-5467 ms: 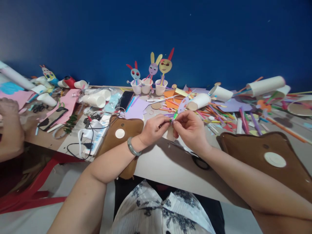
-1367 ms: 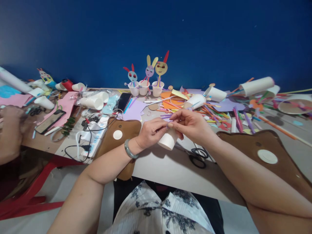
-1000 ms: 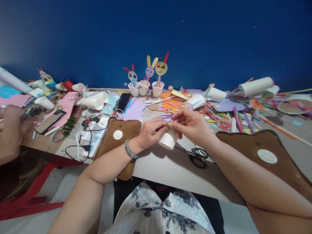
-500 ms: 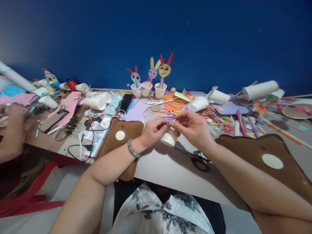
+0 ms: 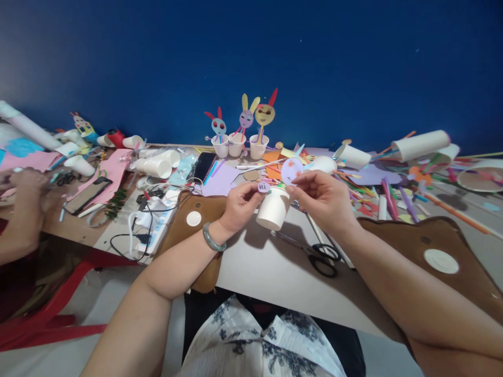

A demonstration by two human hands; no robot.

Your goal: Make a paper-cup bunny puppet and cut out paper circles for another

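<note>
My left hand [image 5: 242,205] pinches a small round purple tag [image 5: 263,187] with "Hi" written on it, beside the rim of a white paper cup [image 5: 274,210]. The fingers of my right hand [image 5: 320,196] are closed at the right of the cup, near a round purple face [image 5: 292,170] with orange and dark marks. Whether they grip the face, its stem or the cup's rim is too small to tell. Something green shows at the top of the cup. Black-handled scissors [image 5: 323,259] lie on the table below my right hand.
Three cups with rabbit-eared figures [image 5: 246,119] stand by the blue wall. Brown bear-shaped pads [image 5: 426,251] lie left and right. A power strip [image 5: 159,225] with cables is at the left. Straws and paper scraps cover the back right. Another person's hand [image 5: 29,180] is far left.
The purple face and the "Hi" tag now show towards the camera above the cup. My hands have moved apart, and more of the cup and scissors is visible.
</note>
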